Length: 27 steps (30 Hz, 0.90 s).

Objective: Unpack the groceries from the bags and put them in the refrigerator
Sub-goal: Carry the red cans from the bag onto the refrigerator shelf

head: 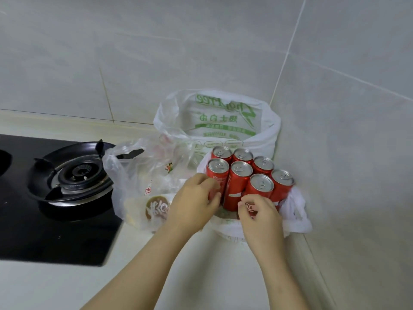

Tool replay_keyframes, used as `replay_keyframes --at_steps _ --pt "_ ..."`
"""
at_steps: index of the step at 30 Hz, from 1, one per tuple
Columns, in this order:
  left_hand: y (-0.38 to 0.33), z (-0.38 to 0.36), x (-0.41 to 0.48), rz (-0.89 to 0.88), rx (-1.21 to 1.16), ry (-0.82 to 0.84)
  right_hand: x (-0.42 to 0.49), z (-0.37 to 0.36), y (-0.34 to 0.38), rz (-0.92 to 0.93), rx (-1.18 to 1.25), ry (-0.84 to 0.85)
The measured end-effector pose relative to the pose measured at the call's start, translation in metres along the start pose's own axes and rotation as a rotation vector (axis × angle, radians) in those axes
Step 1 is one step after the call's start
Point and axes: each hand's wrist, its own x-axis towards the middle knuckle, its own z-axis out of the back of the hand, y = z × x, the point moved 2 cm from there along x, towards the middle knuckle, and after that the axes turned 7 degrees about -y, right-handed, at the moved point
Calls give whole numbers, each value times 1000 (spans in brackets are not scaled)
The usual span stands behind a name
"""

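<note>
Soft, even light on my feed.
I see sheen on the can tops (240,168), mild blur, tile seams (288,48) skewed toward the edges.

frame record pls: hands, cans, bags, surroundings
left hand: grips front-left can
right hand: grips front can, fingers curled round its lower body
red cans: seven tops visible, upright, clustered in a pushed-down white bag
other bags: clear bag with packaged food, left of the cans; green-printed bag behind, open
surface: counter in a tiled corner; gas burner at left
</note>
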Motion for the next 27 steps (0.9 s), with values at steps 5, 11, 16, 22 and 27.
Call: replay_keyframes --at_steps 5,11,16,22,27 --pt "4 -17 22 24 161 -76 14 4 -8 100 -133 -229" --pt "14 -37 25 4 328 18 18 0 -20 159 -306 -282" --pt "20 -42 17 11 378 89 18 -2 -29 145 -240 -262" --pt "18 -47 16 -87 153 -137 19 -2 -33 113 -131 -227" --pt "16 -50 17 -67 44 -157 18 0 -30 123 -109 -220"
